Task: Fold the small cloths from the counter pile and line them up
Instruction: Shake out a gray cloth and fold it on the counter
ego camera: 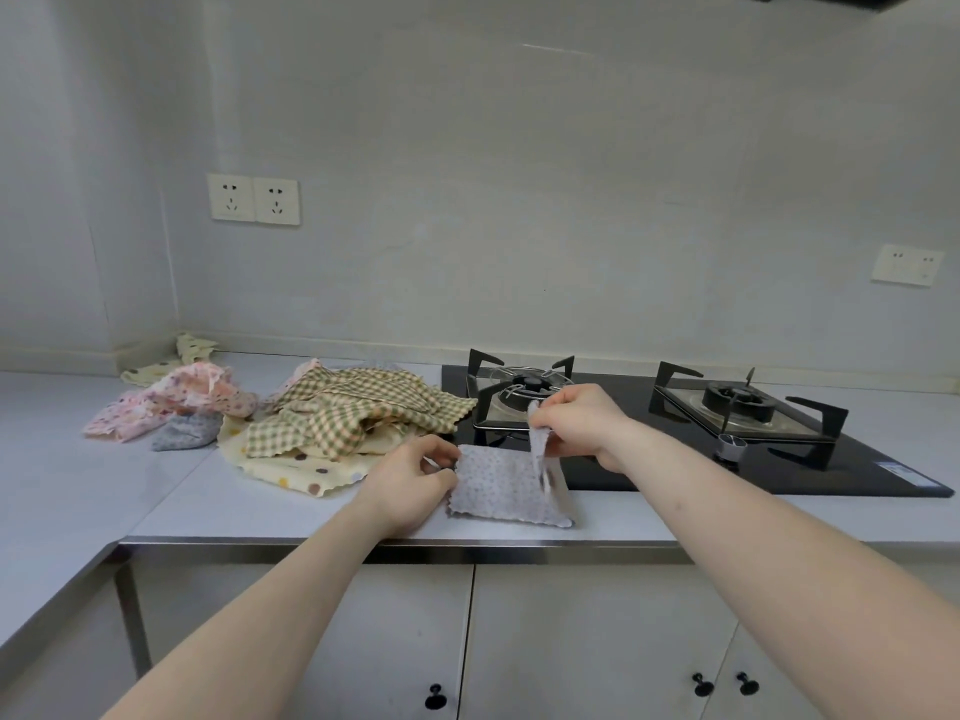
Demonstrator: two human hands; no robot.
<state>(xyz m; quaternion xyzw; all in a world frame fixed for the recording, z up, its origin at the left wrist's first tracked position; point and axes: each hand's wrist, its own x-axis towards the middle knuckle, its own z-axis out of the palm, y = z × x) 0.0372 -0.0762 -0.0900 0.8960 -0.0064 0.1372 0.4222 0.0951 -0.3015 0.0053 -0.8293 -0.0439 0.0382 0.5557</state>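
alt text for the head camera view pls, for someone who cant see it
Two bare hands fold a small grey dotted cloth at the counter's front edge: the left hand pinches its left edge, the right hand lifts a corner. A pile of unfolded cloths lies to the left, a black gas hob behind.

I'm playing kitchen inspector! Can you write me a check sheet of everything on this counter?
Surface: grey counter, steel front edge.
Job's things: grey dotted cloth at the front edge, one corner lifted; unfolded pile of checked and spotted cloths behind it on the left; pink floral cloth and small grey cloth further left.
Clutter: cream spotted cloth in the corner.
Hands: left hand pinches the cloth's left edge; right hand lifts its far corner.
Cables: nothing seen.
Surroundings: black two-burner gas hob, wall sockets, cupboard doors below.
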